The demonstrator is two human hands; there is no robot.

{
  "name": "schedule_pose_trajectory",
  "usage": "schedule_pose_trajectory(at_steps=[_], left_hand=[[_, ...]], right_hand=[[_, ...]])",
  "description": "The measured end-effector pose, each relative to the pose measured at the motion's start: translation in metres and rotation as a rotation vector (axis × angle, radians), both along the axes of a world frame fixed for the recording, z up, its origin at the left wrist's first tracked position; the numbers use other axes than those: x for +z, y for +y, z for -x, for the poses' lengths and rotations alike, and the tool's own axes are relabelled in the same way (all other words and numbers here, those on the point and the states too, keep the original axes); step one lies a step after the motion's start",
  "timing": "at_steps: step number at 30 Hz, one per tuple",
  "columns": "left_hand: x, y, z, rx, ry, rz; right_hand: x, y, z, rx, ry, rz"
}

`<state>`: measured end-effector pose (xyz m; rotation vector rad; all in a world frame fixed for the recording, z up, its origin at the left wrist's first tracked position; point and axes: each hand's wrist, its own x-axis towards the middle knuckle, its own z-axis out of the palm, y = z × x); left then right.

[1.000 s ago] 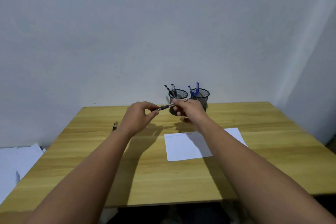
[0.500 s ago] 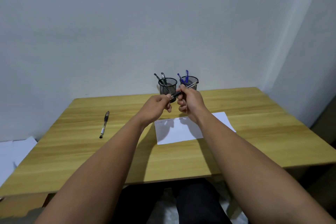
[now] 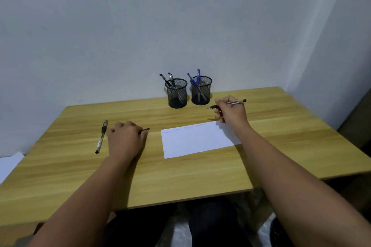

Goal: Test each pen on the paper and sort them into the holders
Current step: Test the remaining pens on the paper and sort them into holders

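Right hand (image 3: 232, 111) holds an uncapped pen (image 3: 226, 104) above the paper (image 3: 196, 140); left hand (image 3: 125, 139) rests on the table (image 3: 180, 176).

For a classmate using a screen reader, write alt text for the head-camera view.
A person's right hand holds an uncapped pen above the far edge of a sheet of paper on a wooden table. The left hand rests beside a capped pen; two mesh holders stand behind.

Soft, dim, even light falls from above on the wooden table (image 3: 200, 176), throwing faint shadows beside the left hand (image 3: 126, 140) and forearms, while the grey wall (image 3: 140, 26) shades darker upward, edges bow with wide-angle distortion, and the whole view looks slightly soft.
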<state>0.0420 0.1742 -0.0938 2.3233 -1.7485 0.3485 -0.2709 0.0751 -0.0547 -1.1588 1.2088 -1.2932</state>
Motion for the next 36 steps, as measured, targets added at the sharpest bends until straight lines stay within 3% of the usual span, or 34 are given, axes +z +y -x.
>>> schedule_pose_trajectory(at_steps=[4,6,8,16,24,36], left_hand=[[-0.008,-0.002,0.018,-0.207,0.022,0.144],[-0.009,-0.004,0.033,-0.392,0.141,0.083],[-0.014,-0.001,0.042,-0.452,0.185,0.03],[-0.026,0.002,0.033,-0.368,0.06,0.054],[-0.032,0.001,0.029,-0.371,0.195,0.112],[-0.032,0.0,0.028,-0.36,0.24,0.095]], right_hand=[[-0.011,-0.003,-0.006,0.005,-0.054,0.026],[-0.019,-0.009,-0.008,0.019,-0.073,0.012],[-0.031,-0.015,-0.008,0.047,-0.081,-0.014],[-0.041,-0.023,-0.005,0.157,-0.007,-0.051],[-0.049,-0.02,-0.003,0.142,0.035,0.071],[-0.058,-0.022,0.0,0.212,0.075,0.033]])
